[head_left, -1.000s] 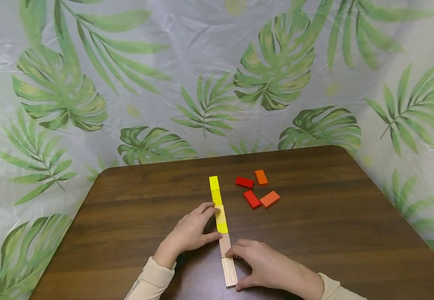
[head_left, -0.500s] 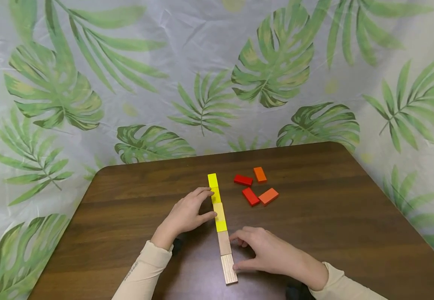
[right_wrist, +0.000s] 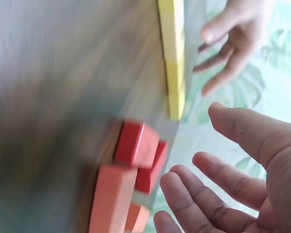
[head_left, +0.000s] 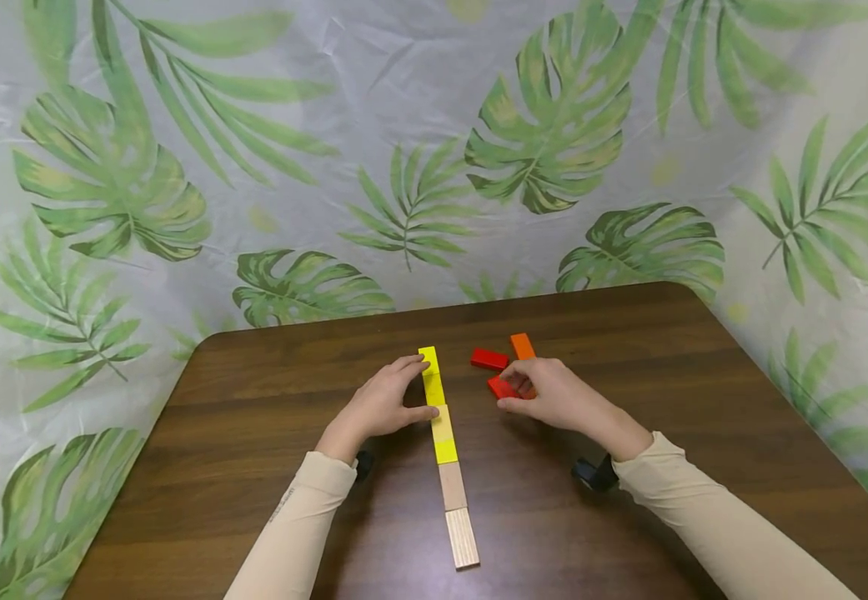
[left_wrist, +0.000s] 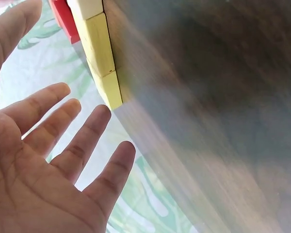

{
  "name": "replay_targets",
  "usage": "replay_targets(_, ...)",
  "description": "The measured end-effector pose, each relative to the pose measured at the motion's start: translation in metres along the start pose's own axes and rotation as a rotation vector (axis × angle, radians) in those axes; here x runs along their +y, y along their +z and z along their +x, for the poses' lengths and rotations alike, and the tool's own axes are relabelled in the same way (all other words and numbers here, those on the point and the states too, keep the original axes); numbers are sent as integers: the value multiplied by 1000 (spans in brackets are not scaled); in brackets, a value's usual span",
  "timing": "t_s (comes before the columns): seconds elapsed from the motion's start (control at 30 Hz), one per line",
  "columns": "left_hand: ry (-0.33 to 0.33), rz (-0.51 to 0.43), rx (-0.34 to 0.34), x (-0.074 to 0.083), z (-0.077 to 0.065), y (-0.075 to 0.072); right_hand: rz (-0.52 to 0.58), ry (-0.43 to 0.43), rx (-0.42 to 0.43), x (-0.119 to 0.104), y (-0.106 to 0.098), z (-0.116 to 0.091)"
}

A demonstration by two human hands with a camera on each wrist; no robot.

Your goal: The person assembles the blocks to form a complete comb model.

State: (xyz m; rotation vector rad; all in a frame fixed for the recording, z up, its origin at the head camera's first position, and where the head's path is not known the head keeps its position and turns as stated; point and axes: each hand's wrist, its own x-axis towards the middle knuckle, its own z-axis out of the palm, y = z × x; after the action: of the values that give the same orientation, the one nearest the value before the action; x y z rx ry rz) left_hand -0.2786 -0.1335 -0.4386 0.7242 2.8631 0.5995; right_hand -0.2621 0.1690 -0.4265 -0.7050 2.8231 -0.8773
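A straight row of flat blocks runs up the table in the head view: yellow blocks (head_left: 434,389) at the far end, a pale block (head_left: 442,422) in the middle, bare wood blocks (head_left: 463,537) nearest me. My left hand (head_left: 381,404) lies along the row's left side, fingers spread, holding nothing; the thumb tip is by the pale block. My right hand (head_left: 564,396) is over the loose blocks, fingers apart around the nearer red block (head_left: 500,387). In the right wrist view a gap separates them from that block. The coral-orange block (right_wrist: 111,199) is mostly hidden by this hand in the head view.
Another red block (head_left: 489,359) and an orange block (head_left: 522,345) lie just beyond the right hand. The brown table (head_left: 268,358) ends at a leaf-patterned cloth (head_left: 403,100) behind it.
My right hand has left the bare wood blocks and moved forward and right to the loose red and orange blocks. The left hand has slid forward along the row toward its far end.
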Motion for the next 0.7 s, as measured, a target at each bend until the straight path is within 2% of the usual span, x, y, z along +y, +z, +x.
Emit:
replay_targets(0.27, -30, -7, -38, -3, 7, 0, -43, 78, -19, 20, -13, 33)
replay_targets(0.7, -52, -21, -52, -3, 9, 3, -55, 124, -28, 32, -7, 60)
